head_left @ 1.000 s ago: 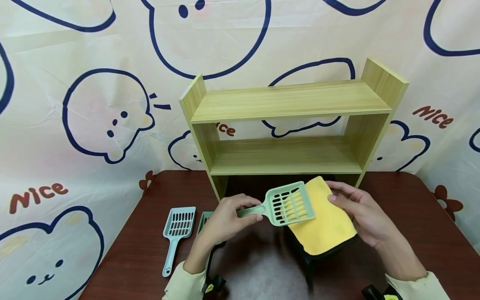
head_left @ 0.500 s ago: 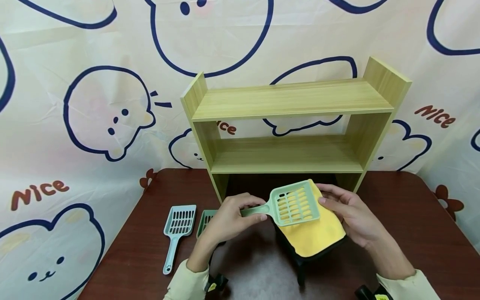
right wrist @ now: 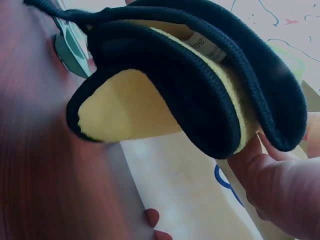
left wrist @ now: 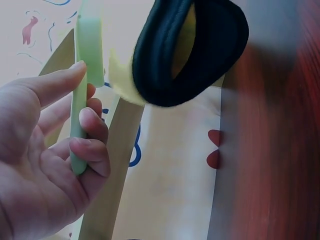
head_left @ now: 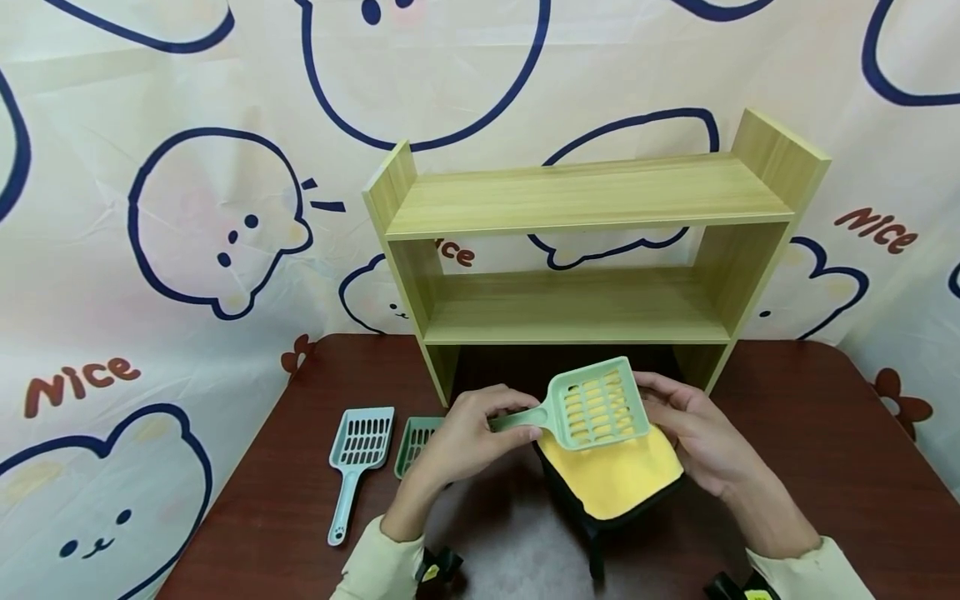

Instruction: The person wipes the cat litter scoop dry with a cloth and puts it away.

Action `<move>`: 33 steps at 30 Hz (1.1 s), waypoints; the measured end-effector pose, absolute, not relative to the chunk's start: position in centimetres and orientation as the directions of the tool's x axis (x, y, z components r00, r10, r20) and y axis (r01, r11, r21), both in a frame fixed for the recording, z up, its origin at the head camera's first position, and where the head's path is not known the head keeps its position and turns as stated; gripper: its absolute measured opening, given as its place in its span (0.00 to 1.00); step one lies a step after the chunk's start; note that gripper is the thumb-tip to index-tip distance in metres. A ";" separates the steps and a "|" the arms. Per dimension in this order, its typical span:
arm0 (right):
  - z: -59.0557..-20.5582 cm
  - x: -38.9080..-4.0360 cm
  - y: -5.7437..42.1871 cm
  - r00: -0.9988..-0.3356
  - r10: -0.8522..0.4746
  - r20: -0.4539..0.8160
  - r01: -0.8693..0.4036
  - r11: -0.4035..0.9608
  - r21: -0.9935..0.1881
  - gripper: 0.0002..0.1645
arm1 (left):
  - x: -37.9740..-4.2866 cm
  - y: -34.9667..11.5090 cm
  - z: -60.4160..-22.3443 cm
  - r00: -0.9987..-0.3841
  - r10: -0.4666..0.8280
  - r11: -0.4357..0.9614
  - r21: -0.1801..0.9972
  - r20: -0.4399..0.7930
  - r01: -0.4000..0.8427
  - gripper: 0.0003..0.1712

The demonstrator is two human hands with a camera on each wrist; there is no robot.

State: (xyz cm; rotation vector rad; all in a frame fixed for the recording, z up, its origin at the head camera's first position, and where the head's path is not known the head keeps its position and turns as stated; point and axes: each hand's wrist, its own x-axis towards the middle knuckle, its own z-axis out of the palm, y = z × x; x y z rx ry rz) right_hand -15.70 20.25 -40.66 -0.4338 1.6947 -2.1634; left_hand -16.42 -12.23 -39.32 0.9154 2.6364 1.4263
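The backdrop [head_left: 255, 358] reads "Nice" in red at left and right; a third word, partly behind the shelf [head_left: 585, 308], shows "ice". A tag [right wrist: 206, 46] on the cloth [head_left: 618, 479] shows "ee", its smaller print unreadable.

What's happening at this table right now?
A person's left hand holds a light green slotted scoop by its handle, its head overlapping a dark-edged yellow cloth in the right hand. Whether scoop and cloth touch is hard to tell. A pale blue scoop and a darker green one lie on the table, with a wooden shelf unit behind.
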 end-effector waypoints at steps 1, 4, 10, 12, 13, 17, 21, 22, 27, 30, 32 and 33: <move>-40.6 -15.7 20.3 -0.892 -0.451 0.016 0.084 -0.202 -0.976 0.21 | -16.4 -12.3 -39.3 -0.829 0.496 0.421 0.763 0.259 0.491 0.13; -40.4 -15.6 20.6 -0.900 -0.437 0.000 0.076 -0.157 -0.985 0.21 | -16.4 -12.6 -39.3 -0.830 0.500 0.442 0.751 0.246 0.490 0.14; -40.0 -15.4 21.8 -0.905 -0.426 -0.010 0.071 -0.128 -0.989 0.22 | -16.4 -13.2 -39.3 -0.839 0.501 0.478 0.740 0.212 0.473 0.14; -39.9 -15.4 22.2 -0.905 -0.425 0.001 0.059 -0.130 -0.990 0.22 | -16.4 -13.5 -39.3 -0.838 0.502 0.481 0.738 0.211 0.474 0.14; -39.8 -15.4 22.4 -0.905 -0.425 0.007 0.054 -0.131 -0.990 0.22 | -16.4 -13.6 -39.3 -0.839 0.503 0.482 0.738 0.210 0.473 0.14; -39.6 -15.4 23.1 -0.907 -0.420 0.029 0.029 -0.131 -0.991 0.23 | -16.3 -14.0 -39.2 -0.839 0.504 0.481 0.740 0.205 0.470 0.14; -39.6 -15.4 23.3 -0.905 -0.423 0.035 0.025 -0.137 -0.990 0.23 | -16.3 -14.2 -39.3 -0.837 0.508 0.480 0.740 0.204 0.471 0.13; -39.6 -15.4 23.2 -0.906 -0.423 0.032 0.030 -0.139 -0.990 0.23 | -16.3 -14.1 -39.3 -0.835 0.511 0.479 0.739 0.205 0.474 0.13; -39.8 -15.4 22.3 -0.911 -0.411 0.018 0.053 -0.159 -0.986 0.22 | -16.4 -13.7 -39.2 -0.829 0.515 0.468 0.739 0.217 0.484 0.13; -40.2 -15.4 21.6 -0.912 -0.410 0.016 0.066 -0.185 -0.981 0.22 | -16.4 -13.3 -39.2 -0.831 0.510 0.456 0.748 0.224 0.482 0.13; -40.4 -15.4 21.1 -0.909 -0.416 0.015 0.076 -0.202 -0.976 0.22 | -16.4 -13.1 -39.1 -0.831 0.506 0.447 0.754 0.230 0.481 0.14; -40.5 -15.4 20.9 -0.908 -0.419 0.015 0.081 -0.210 -0.974 0.22 | -16.4 -13.0 -39.2 -0.831 0.505 0.444 0.756 0.233 0.481 0.14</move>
